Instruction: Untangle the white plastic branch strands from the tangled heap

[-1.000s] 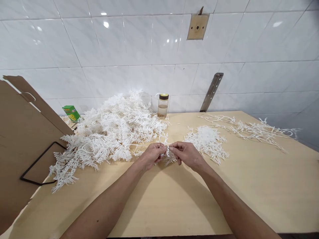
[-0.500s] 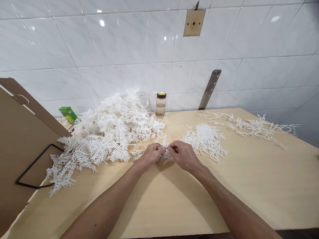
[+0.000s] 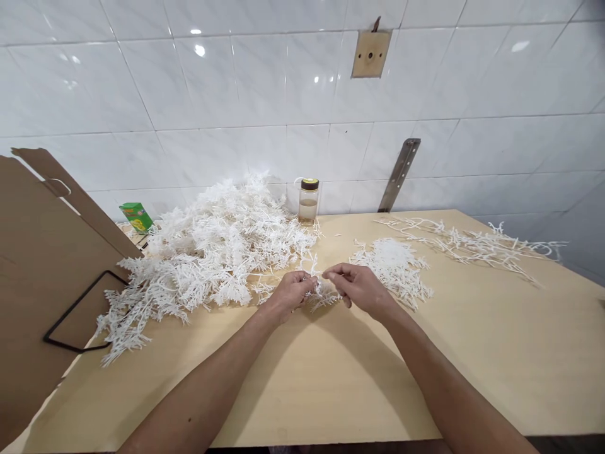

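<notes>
My left hand (image 3: 293, 291) is closed, thumb against fingers, on a white plastic sprig (image 3: 309, 261) whose thin forked twigs rise above the fingertips. Just to its right, my right hand (image 3: 357, 287) has its fingers extended toward the sprig, with a gap between index finger and thumb; I see nothing held there. Below and between the hands lie small white plastic bits (image 3: 324, 301), partly hidden by the fingers. A large heap of bushy white plastic branches (image 3: 222, 233) spreads to the left. Right of my right hand is a low pile of short white pieces (image 3: 394, 265).
Bare white stems (image 3: 477, 243) lie at the back right of the wooden table (image 3: 331, 397). Against the tiled wall stand a dark-lidded jar of liquid (image 3: 308, 205) and a perforated metal bracket (image 3: 399, 175). A cardboard box (image 3: 51, 265) and a green carton (image 3: 136, 217) are at left.
My right hand has moved slightly right, away from my left fingertips, and its thumb and index finger have parted. My left hand keeps its pinch on the sprig. The camera view has shifted slightly.
</notes>
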`<state>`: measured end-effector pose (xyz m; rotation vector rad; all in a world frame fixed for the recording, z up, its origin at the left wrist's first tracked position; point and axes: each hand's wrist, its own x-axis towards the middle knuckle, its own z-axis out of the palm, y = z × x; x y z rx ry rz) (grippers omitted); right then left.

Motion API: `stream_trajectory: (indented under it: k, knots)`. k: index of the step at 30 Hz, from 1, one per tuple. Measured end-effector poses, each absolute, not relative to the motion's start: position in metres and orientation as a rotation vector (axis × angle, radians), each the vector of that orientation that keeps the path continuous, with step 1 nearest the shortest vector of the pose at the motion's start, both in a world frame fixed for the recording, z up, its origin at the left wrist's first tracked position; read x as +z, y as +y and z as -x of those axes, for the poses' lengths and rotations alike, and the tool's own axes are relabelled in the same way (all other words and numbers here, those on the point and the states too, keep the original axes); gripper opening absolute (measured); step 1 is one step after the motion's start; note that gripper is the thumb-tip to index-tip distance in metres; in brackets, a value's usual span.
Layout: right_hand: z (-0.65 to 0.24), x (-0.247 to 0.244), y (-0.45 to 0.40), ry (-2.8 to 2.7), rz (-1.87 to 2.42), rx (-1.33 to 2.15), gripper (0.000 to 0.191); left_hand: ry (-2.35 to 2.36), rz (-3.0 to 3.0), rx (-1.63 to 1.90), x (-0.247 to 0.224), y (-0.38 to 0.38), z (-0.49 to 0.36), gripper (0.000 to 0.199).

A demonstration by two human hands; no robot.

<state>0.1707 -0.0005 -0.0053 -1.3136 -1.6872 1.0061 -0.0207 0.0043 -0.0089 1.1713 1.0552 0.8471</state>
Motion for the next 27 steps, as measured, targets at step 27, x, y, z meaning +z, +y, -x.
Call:
stream_trajectory:
  k: [27]
  knots:
    - [-0.146,-0.011,-0.005,-1.856,1.258,0.952,0.023,1.122,-1.267,0.932,-0.019,0.009,0.019,0.036]
